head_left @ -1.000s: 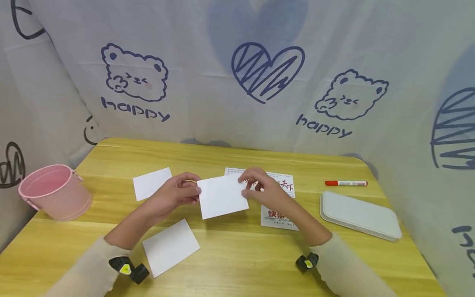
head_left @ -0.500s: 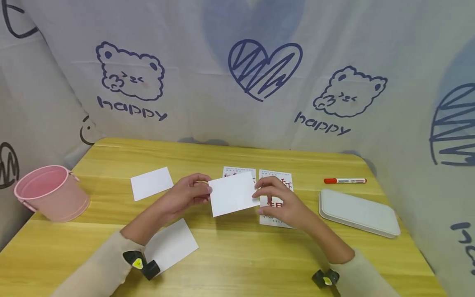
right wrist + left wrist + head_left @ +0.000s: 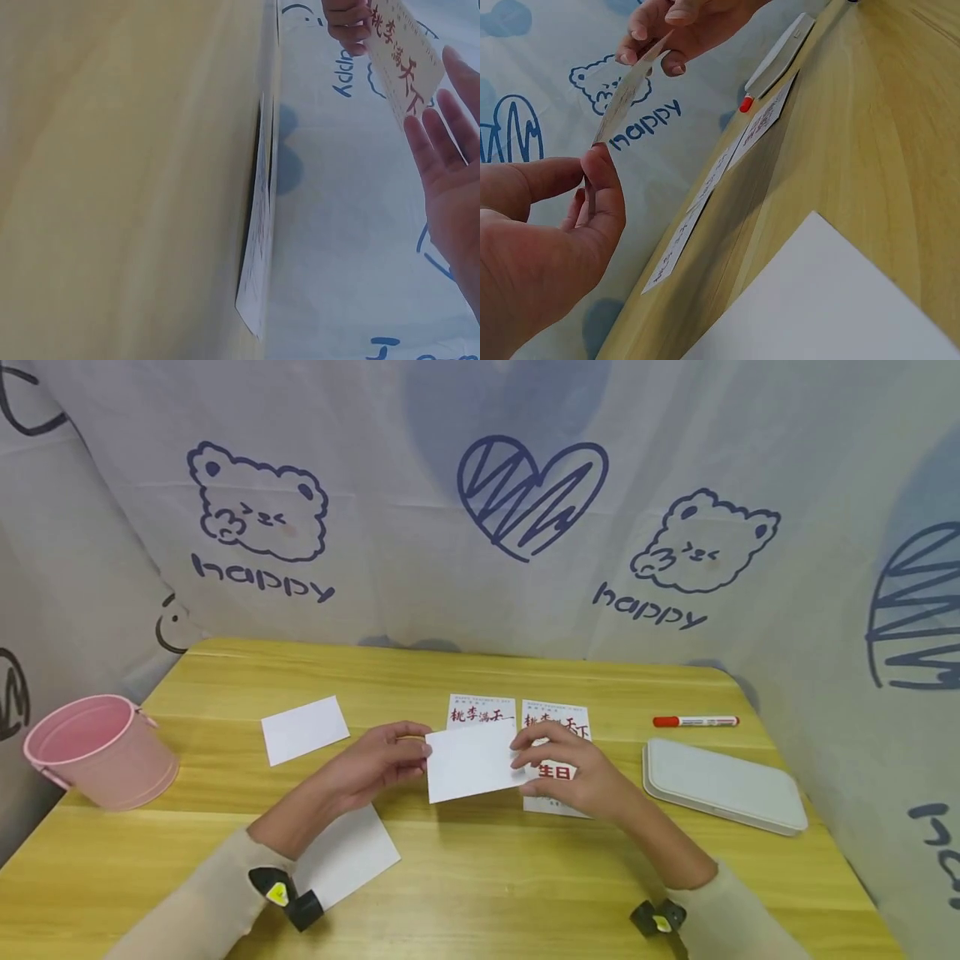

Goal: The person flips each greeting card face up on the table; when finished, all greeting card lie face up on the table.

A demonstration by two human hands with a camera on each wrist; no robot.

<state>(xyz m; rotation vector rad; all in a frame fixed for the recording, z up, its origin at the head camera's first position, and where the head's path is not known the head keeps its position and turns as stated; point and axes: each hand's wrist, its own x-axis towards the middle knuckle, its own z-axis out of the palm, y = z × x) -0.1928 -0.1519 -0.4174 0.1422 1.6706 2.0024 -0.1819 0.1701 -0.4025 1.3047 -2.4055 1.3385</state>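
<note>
A blank white card (image 3: 345,857) is lying on the wooden table (image 3: 480,893) nearest to the person, partly under the left forearm. Above the table middle, the left hand (image 3: 375,764) is pinching the left edge of the held card (image 3: 472,762) between thumb and fingers, and the right hand (image 3: 577,770) is gripping its right edge with curled fingers. The card's printed side is facing away from the person. Behind it, two printed cards (image 3: 517,714) are lying flat. Farther away are lying another blank card (image 3: 303,729), a pink bucket (image 3: 101,752), a white case (image 3: 723,785) and a red marker (image 3: 696,721).
</note>
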